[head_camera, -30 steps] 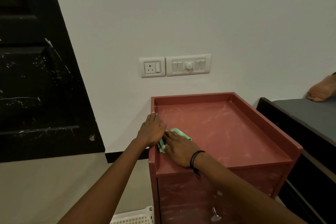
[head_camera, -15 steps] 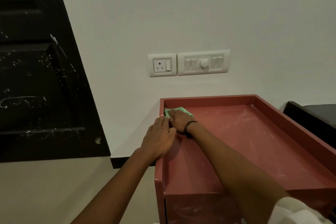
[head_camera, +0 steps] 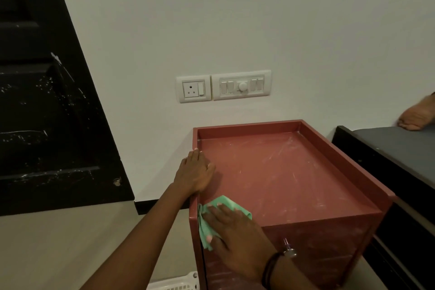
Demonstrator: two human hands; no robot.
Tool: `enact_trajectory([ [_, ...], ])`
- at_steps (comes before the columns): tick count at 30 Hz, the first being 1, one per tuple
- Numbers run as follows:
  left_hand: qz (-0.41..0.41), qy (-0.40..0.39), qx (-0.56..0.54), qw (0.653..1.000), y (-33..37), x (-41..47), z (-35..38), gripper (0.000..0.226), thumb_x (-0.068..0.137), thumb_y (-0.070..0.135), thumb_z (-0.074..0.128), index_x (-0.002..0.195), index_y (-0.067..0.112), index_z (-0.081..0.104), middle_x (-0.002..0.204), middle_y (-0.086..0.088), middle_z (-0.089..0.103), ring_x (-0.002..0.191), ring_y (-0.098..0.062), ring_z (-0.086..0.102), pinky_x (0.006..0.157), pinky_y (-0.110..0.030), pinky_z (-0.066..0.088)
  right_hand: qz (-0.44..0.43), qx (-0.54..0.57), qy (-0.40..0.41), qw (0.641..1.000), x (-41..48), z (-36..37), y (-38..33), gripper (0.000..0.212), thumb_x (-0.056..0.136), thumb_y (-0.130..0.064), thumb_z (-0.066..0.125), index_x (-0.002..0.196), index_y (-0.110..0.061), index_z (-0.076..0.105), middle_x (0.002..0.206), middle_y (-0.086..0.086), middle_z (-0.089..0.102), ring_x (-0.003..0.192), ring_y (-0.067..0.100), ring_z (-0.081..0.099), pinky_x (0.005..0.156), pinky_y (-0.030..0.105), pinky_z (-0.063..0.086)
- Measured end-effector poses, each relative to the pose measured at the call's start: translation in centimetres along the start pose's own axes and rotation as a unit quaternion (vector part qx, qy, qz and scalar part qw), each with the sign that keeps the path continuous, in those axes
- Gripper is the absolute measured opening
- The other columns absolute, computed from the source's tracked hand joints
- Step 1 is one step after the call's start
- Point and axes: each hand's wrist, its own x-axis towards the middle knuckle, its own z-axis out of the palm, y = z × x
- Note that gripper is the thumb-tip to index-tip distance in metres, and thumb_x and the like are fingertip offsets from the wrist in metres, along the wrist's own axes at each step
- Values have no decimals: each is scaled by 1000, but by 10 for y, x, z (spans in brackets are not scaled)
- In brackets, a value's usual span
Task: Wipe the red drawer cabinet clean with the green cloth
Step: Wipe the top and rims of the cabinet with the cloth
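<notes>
The right hand [head_camera: 237, 235], fingers seemingly flat, presses the green cloth [head_camera: 227, 205] onto the red drawer cabinet [head_camera: 282, 172] at lower centre, while the left hand [head_camera: 195, 174] rests flat on its rim.

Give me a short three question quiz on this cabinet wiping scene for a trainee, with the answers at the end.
1. True or false: the right hand presses the green cloth onto the front left corner of the red drawer cabinet.
2. Where on the cabinet does the left hand rest? A, on its left rim. B, on its back rim. C, on the green cloth.
3. Fill in: the wall socket sits to the ___ of the switch panel.
Key: 1 true; 2 A; 3 left.
</notes>
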Motion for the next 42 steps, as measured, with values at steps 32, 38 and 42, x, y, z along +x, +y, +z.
enact_trajectory([
  [32,33,23,-5,999,-4,29,11,47,103,38,26,135,12,49,147,-11,45,149,-28,27,118,-43,25,76,-2,-21,997,161,-24,128,51,104,-38,31,153,-26,36,162,3,31,149,23,28,122,39,23],
  [38,63,22,50,996,7,18,6,67,103,52,23,154,9,26,164,-10,27,154,-24,15,124,-43,15,58,-10,-10,998,73,-25,89,52,106,-39,30,156,-24,32,164,-1,29,150,19,27,121,37,22],
  [42,63,14,46,997,13,13,3,77,99,62,20,157,11,20,165,-10,24,154,-24,18,124,-44,15,54,-12,8,998,22,-23,69,51,105,-38,32,155,-26,34,163,-5,29,149,17,25,122,37,22],
])
